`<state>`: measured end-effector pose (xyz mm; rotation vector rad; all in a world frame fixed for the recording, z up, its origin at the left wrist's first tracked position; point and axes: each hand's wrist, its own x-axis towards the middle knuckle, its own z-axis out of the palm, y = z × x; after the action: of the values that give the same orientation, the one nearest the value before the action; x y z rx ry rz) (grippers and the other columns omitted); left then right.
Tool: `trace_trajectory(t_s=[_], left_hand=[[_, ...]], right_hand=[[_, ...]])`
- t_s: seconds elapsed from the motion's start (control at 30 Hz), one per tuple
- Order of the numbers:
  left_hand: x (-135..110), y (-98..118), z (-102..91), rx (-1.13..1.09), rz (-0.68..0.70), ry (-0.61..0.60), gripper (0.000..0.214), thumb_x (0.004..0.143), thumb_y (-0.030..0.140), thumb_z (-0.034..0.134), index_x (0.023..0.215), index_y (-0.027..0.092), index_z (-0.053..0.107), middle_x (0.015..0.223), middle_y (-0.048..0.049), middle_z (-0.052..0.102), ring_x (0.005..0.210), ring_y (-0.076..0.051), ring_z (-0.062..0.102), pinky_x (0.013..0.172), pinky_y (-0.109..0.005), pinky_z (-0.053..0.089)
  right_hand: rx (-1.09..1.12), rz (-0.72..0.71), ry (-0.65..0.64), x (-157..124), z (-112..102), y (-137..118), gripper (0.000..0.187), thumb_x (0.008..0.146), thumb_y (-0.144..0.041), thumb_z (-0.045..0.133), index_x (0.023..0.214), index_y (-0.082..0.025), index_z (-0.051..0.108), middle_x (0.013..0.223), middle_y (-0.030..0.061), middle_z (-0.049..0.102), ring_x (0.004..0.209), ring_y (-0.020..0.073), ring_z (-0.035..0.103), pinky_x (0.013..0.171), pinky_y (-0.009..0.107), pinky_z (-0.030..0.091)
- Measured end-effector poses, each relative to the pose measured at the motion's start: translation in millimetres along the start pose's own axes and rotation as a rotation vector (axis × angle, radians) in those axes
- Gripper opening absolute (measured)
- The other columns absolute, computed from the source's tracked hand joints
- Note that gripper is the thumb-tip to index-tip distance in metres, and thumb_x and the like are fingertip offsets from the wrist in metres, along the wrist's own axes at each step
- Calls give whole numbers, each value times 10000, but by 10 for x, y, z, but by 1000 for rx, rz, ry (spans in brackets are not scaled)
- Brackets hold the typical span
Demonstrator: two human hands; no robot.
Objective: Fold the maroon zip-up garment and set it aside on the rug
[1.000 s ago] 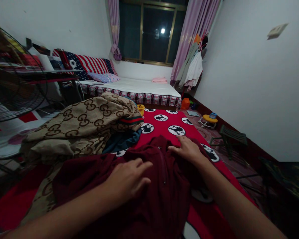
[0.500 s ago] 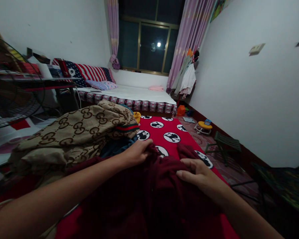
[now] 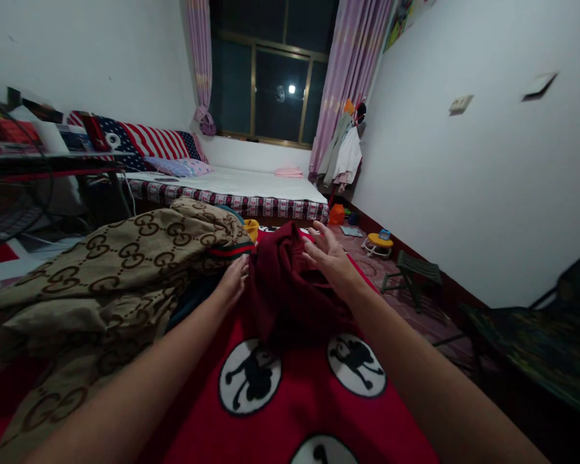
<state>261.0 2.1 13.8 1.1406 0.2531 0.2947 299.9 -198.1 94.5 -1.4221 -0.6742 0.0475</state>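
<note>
A maroon garment [image 3: 290, 283] lies bunched in a heap on the red cover [image 3: 294, 399], which has white discs with black animal figures. My left hand [image 3: 234, 278] is at the heap's left side, its fingers loosely bent and not visibly gripping the cloth. On the far right side of the heap, my right hand [image 3: 331, 258] is open, fingers spread, the fingertips over or against the fabric. Whether they touch it, I cannot tell. Left of my left hand is a pile with a tan cloth [image 3: 125, 251] in a brown letter pattern, over dark blue fabric [image 3: 191, 299].
Beyond is a bed [image 3: 251, 182] below a window. A desk [image 3: 53, 158] and a wire fan guard [image 3: 17, 212] are at the left. Along the right wall are a yellow stool [image 3: 379, 240], a green folding stool [image 3: 418, 267] and a dark patterned chair [image 3: 531, 341].
The maroon garment has moved forward, away from me, and is now a compact heap, baring the red cover nearer me. My right hand has opened. The view has swung slightly right.
</note>
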Motion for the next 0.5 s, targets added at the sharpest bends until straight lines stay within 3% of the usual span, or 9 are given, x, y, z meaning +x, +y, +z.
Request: trace_trajectory(t_s=[0.1, 0.2, 0.33, 0.43, 0.5], left_hand=[[-111, -65, -490, 188, 53, 98, 413, 843, 374, 608, 1192, 169, 525, 1190, -112, 579, 931, -197, 642, 805, -341, 522], [-309, -120, -670, 523, 260, 40, 480, 784, 394, 624, 1189, 153, 532, 1230, -140, 570, 1021, -255, 623, 814, -373, 534], [-560, -173, -473, 893, 565, -155, 414, 858, 284, 525, 1266, 217, 515, 1358, -113, 474, 1202, -257, 519, 942, -422, 496], [-659, -261, -181, 1099, 727, -364, 564, 832, 131, 520, 1369, 286, 442, 1492, -74, 335, 1344, -243, 374, 1101, -450, 354], [-698, -319, 6, 1164, 777, -506, 699, 781, 58, 533, 1418, 306, 384, 1547, -66, 239, 1385, -259, 308, 1123, -469, 319]], right_hand=[[-211, -5, 109, -93, -279, 459, 638, 736, -486, 679, 1278, -233, 458, 1397, 124, 474, 1280, 252, 471, 1045, 439, 404], [-601, -16, 190, -487, -561, 831, 528, 796, -476, 618, 1229, -194, 511, 1269, 138, 570, 1183, 270, 542, 1026, 477, 406], [-1073, -106, 87, -965, -861, 1156, 570, 701, -422, 734, 1201, -200, 573, 1385, 149, 478, 1296, 332, 412, 1064, 534, 332], [-1204, -178, 17, -1037, -962, 1202, 250, 767, -317, 684, 991, -207, 667, 1431, 123, 446, 1345, 341, 350, 1065, 564, 306], [-1177, -244, 30, -966, -931, 1074, 113, 834, -268, 610, 911, -210, 669, 1371, 103, 522, 1285, 316, 442, 1063, 579, 295]])
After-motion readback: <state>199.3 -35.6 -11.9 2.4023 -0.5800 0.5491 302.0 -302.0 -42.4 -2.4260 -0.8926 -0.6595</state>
